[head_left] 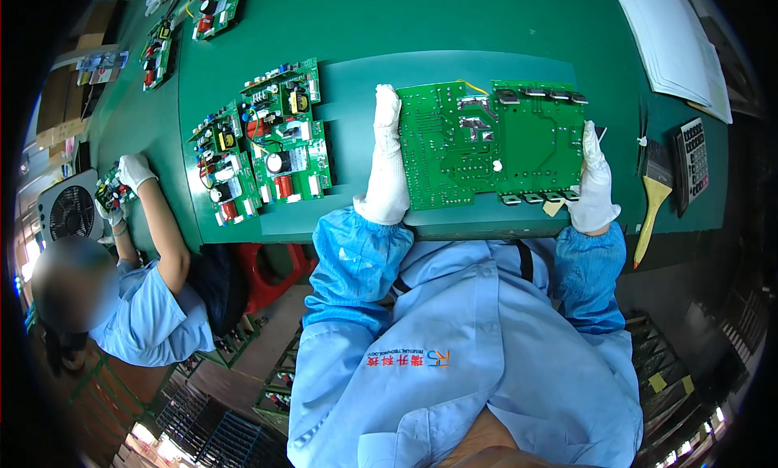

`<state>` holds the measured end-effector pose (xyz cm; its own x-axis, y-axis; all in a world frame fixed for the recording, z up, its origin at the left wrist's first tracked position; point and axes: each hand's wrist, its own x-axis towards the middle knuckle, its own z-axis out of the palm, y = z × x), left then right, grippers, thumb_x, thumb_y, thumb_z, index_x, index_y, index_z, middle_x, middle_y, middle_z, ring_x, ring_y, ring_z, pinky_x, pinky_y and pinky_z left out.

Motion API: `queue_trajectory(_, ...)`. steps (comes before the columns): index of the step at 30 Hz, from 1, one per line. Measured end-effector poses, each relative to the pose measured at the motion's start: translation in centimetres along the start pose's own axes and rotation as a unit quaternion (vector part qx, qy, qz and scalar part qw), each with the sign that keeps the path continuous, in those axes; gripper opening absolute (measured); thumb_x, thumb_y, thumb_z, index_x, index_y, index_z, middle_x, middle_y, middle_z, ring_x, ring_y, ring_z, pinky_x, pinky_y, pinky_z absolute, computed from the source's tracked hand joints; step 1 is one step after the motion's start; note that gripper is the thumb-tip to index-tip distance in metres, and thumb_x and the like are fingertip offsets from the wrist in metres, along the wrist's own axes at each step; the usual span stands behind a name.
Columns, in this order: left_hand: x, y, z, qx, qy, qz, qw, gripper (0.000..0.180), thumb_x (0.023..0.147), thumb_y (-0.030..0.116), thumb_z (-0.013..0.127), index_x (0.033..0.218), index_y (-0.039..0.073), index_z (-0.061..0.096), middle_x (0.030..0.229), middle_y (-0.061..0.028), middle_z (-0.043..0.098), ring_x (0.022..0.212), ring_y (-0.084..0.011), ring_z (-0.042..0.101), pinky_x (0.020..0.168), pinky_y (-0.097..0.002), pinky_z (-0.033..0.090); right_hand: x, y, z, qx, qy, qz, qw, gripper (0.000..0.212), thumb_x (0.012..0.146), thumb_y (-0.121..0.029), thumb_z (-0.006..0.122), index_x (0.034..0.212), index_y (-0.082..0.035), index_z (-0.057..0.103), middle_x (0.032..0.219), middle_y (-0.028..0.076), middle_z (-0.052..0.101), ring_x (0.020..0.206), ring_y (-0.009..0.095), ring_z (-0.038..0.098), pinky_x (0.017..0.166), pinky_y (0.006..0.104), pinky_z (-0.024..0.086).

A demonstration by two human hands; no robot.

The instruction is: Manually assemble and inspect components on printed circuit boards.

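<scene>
Between my two white-gloved hands is a large green circuit board (535, 156), its solder side turned up toward me. My left hand (387, 156) grips the board's left edge, fingers stretched along it. At the opposite edge my right hand (596, 180) holds the board, its fingers partly hidden behind the rim. Black components stick out along the upper and lower right edges, and a yellow wire (473, 86) shows at the top. To the left, populated circuit boards (288, 136) stand on the green bench mat (356, 75), component side up.
A brush (653, 200) and a calculator (691, 164) lie right of my right hand, below white papers (673, 42). At far left a co-worker (154, 306) handles a small board (112, 192) beside a fan (69, 209). More boards (215, 10) stand at the upper left.
</scene>
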<state>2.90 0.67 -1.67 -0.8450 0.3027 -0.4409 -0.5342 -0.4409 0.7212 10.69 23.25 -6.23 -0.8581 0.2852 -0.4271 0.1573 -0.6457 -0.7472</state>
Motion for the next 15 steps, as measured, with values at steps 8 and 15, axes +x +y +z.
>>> queue_trajectory(8, 0.0, 0.0, 0.1, -0.004, 0.006, -0.003, 1.0, 0.066, 0.087, 0.065, 0.045, 0.117, 0.008, 0.055, 0.109, -0.01, 0.061, 0.093, -0.0206, 0.064, 0.078, -0.0354, 0.055, 0.6, 0.1, -1.0, 0.037, -0.022, 0.029, 0.999, 0.032, 0.094, -0.031, 0.056, 0.116, -0.009, 0.061, 0.097, -0.001, 0.066, 0.07, 0.004, 0.062, 0.051, 0.0161, 0.046)
queue_trajectory(15, -0.1, 0.2, 0.3, 0.036, -0.007, -0.019, 0.999, 0.078, 0.088, 0.07, 0.032, 0.126, 0.004, 0.051, 0.115, -0.0127, 0.058, 0.099, -0.0203, 0.062, 0.083, -0.0332, 0.053, 0.1, -0.2, 0.3, -0.052, -0.047, -0.033, 0.997, 0.031, 0.094, -0.031, 0.055, 0.115, -0.009, 0.061, 0.095, -0.002, 0.066, 0.06, 0.002, 0.057, 0.043, 0.0156, 0.04)
